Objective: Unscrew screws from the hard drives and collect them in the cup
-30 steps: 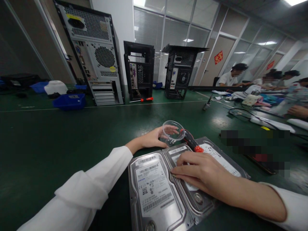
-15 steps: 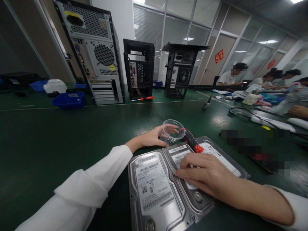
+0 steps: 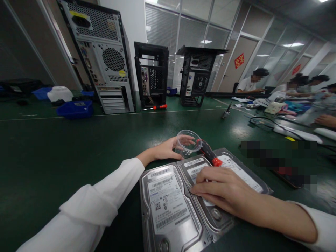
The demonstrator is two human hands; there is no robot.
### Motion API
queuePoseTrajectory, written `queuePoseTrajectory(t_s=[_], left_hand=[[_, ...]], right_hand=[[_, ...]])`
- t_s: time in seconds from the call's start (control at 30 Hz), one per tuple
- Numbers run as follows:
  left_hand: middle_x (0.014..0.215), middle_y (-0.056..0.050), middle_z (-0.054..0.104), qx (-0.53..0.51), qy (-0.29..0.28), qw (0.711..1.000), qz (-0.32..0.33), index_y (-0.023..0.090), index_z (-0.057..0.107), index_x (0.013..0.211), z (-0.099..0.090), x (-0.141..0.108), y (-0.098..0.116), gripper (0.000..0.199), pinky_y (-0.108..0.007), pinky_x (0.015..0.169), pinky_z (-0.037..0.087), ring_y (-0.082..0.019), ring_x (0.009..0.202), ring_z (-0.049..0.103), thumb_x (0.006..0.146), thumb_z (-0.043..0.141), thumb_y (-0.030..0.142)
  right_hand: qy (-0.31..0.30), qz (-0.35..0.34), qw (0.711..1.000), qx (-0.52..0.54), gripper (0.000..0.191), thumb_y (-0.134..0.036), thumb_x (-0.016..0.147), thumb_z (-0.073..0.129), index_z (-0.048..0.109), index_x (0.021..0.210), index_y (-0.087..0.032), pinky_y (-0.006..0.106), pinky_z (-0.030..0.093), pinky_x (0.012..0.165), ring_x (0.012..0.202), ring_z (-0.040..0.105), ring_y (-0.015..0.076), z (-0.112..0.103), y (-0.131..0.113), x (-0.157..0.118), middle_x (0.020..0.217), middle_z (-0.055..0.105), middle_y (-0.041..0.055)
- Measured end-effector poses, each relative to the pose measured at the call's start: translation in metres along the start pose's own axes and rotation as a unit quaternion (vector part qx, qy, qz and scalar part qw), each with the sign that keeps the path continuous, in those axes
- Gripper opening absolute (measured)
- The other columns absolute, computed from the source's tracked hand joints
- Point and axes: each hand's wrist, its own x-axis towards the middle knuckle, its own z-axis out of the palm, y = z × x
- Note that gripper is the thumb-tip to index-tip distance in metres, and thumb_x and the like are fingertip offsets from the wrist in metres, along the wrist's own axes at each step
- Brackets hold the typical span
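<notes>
My left hand (image 3: 168, 148) curls round a small clear plastic cup (image 3: 189, 151) behind the hard drives, its fingers partly seen through the plastic. Three silver hard drives lie side by side on the table: a left drive (image 3: 170, 203) with a white label, a middle drive (image 3: 194, 163) and a right drive (image 3: 245, 173). Over the middle drive rests my right hand (image 3: 223, 187), fingertips pinched together near its left edge. Whatever they hold, if anything, is hidden. A black-and-red handle (image 3: 208, 153), like a screwdriver's, lies on the drives beside the cup.
Three computer cases stand at the back: a large silver one (image 3: 110, 63) and two black ones (image 3: 154, 75). A red screwdriver (image 3: 160, 106) lies before them. Blue trays (image 3: 75, 109) sit at left. Cables (image 3: 278, 126) and a blurred-out dark object (image 3: 286, 171) are at right; people work beyond.
Almost nothing differs. My right hand and forearm have shifted very slightly over the middle drive; my left hand stays at the cup.
</notes>
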Motion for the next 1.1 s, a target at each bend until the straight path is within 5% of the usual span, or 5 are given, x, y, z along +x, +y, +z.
queuePoseTrajectory(t_s=[0.37,0.63,0.87,1.1], left_hand=[[0.132,-0.014,0.044,0.004,0.002,1.0,0.0,0.016,0.044,0.128,0.001,-0.002,0.002,0.068,-0.036,0.1,0.038,-0.022,0.124,0.042,0.066,0.072,0.008],[0.133,-0.013,0.044,0.003,0.001,1.0,0.005,0.017,0.044,0.128,0.001,-0.001,0.001,0.068,-0.038,0.101,0.037,-0.023,0.125,0.041,0.066,0.071,0.009],[0.133,-0.014,0.043,-0.007,-0.001,1.0,0.011,0.016,0.044,0.127,0.001,-0.001,-0.001,0.068,-0.037,0.102,0.036,-0.022,0.126,0.04,0.065,0.072,0.009],[0.132,-0.014,0.044,0.024,-0.003,1.0,0.004,0.016,0.041,0.129,-0.001,-0.001,-0.001,0.069,-0.036,0.099,0.037,-0.022,0.126,0.041,0.067,0.071,0.01]], right_hand=[[-0.012,-0.067,0.994,-0.082,0.03,-0.022,0.097,0.038,0.067,0.101,-0.016,0.027,0.041,0.062,0.071,0.056,0.0152,-0.008,-0.003,0.006,0.082,0.063,0.0055],[-0.11,0.078,0.989,0.067,0.024,-0.024,0.095,0.044,0.068,0.1,-0.022,0.024,0.038,0.067,0.078,0.053,0.0114,-0.017,-0.009,0.007,0.085,0.059,0.0022],[-0.11,0.082,0.987,0.08,0.025,-0.024,0.095,0.043,0.067,0.105,-0.023,0.024,0.036,0.067,0.078,0.051,0.0116,-0.015,-0.007,0.005,0.085,0.057,0.0028],[-0.111,0.029,0.993,-0.028,0.03,-0.024,0.096,0.038,0.063,0.113,-0.025,0.028,0.034,0.066,0.078,0.051,0.0152,-0.015,-0.008,0.002,0.086,0.057,0.0039]])
